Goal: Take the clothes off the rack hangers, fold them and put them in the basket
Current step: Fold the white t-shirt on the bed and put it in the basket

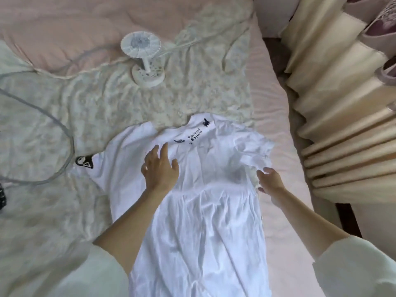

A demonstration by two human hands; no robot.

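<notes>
Lying under left fingers (162, 151) (flat): white shirt (199, 211)

bed (272, 116): pink sheet, bare strip showing down the right side, runs right up near the cream curtains
blanket (85, 108): pale, crinkly, kinda lacy looking, spread over most of the left and middle of the bed
pink quilt (64, 22): bunched across the top, its edge lying over the blanket
white t-shirt (199, 211): flat and lengthwise, collar end far from the camera, half on the blanket, half on the pink sheet, small dark prints near the neck
little white fan (143, 58): stands on its round base on the blanket, just below the quilt edge
grey cable (51, 116): loops over the blanket on the left
dark thing (2, 198): at the far left edge, can't tell what
</notes>
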